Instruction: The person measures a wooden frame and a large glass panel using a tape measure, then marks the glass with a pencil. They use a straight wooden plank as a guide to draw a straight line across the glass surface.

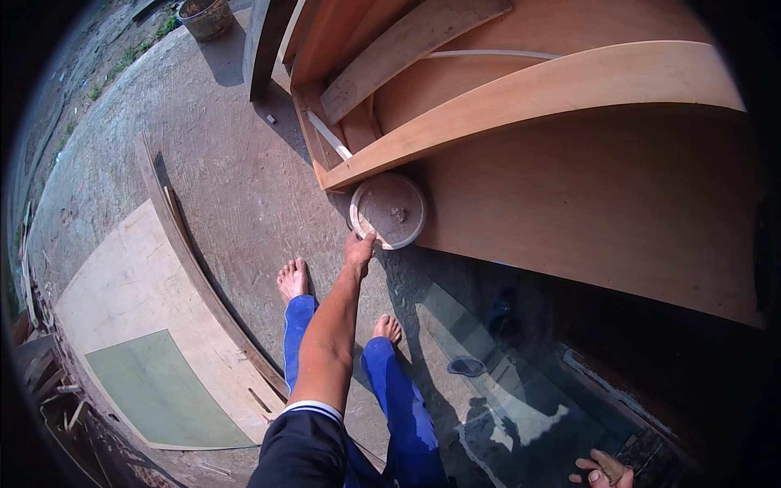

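Note:
My left hand (359, 250) is closed on the near rim of a round, whitish tub (416, 236), its arm stretched forward from the lower edge. Dusty brown covers the tub's round top, with a small lump near the middle; I cannot tell whether that is a lid or contents. The tub stands against the corner of a large wooden cabinet-like piece (537, 195). At the lower right my right hand (606, 472) has curled fingers around something small and brownish that I cannot make out. Part of that hand is cut off by the lower edge.
A grey-brown board (415, 53) lies across the cabinet's open frame. Left of my bare feet are a pale plywood sheet (130, 285) with a green rectangle (163, 390) and a long wooden strip (191, 252). A bucket (207, 23) stands far left; scrap wood (61, 390) lies lower left.

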A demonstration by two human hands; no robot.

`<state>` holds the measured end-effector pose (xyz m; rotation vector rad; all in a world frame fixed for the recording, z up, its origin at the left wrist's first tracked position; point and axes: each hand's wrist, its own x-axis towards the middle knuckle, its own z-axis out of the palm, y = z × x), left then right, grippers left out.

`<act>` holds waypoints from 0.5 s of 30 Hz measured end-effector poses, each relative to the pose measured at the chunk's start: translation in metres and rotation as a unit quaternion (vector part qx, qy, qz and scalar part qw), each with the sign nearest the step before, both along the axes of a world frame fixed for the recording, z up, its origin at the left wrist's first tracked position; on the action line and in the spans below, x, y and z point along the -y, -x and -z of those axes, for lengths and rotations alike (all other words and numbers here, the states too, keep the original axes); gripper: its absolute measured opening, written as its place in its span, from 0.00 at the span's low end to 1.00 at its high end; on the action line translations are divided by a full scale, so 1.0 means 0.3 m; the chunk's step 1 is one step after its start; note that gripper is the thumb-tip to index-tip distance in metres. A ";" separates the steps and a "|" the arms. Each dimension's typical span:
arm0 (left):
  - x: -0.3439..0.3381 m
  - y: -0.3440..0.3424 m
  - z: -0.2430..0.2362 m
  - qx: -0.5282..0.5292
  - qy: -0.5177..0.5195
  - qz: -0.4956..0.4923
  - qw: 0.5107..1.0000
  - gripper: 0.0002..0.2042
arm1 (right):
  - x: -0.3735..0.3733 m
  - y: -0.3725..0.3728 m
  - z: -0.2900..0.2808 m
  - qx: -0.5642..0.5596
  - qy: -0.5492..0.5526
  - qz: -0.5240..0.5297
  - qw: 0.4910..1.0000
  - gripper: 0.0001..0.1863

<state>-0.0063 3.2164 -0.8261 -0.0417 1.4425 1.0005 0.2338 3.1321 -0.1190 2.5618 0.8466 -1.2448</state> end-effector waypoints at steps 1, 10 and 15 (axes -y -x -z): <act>-0.017 0.001 0.035 -0.051 0.031 0.029 0.998 0.14 | -0.015 0.014 0.006 0.002 0.001 0.006 1.000 0.33; 0.116 0.105 0.027 -0.131 0.019 0.086 0.987 0.21 | -0.097 0.078 0.032 -0.020 0.003 -0.009 1.000 0.34; 0.333 0.372 -0.089 -0.340 0.025 0.190 0.921 0.18 | -0.155 0.112 0.072 -0.050 -0.007 -0.035 0.998 0.32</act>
